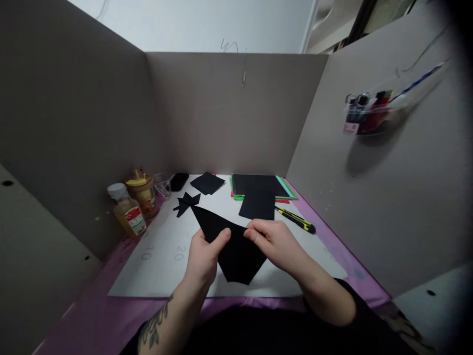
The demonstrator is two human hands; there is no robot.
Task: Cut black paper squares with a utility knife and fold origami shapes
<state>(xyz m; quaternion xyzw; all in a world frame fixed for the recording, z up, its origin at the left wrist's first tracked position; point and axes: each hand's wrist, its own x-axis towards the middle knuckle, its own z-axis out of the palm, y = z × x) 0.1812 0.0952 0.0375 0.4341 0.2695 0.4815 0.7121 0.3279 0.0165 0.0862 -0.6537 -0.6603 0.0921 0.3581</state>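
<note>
A person's two bare hands pinch a folded black paper shape (231, 246) just above a white cutting mat (155, 266) laid on a pink-covered table (92, 315), inside a booth of grey cardboard walls (221, 113). The left hand (203, 259) closes thumb and fingers on the paper's left edge; the right hand (275, 241) grips its upper right edge with fingertips curled in. The paper tapers to a long point toward the far left and ends in a blunt tip at the near side, between the wrists.

Beyond the hands, a small black spiky cut-out (186, 203) lies on the mat, touching or nearly touching the paper's far point. Farther back rest a black folded square (207, 183) and a stack of coloured sheets (260, 190) topped with black, with a loose black sheet (257, 204) overlapping its near edge. A yellow-and-black utility knife (295, 220) lies just right of the right hand. At far left stand a bottle of yellowish liquid (126, 209) and a lidded jar (141, 193). A clear holder (369, 113), apparently filled with pens and scissors, hangs on the right wall.
</note>
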